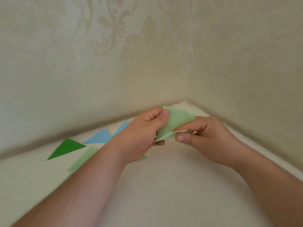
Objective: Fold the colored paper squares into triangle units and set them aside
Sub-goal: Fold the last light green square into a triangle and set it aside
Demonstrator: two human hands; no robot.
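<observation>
A light green paper is held above the white tabletop, partly folded, with its lower edge bent toward me. My left hand pinches its left side, thumb on top. My right hand pinches the lower right edge between thumb and fingers. On the table to the left lie folded triangles: a dark green triangle, a blue triangle, a second blue triangle partly behind my left hand, and a light green triangle partly hidden by my left forearm.
The table sits in a corner of two walls with pale patterned wallpaper; the corner seam runs down at the centre right. Both forearms cross the near part of the table.
</observation>
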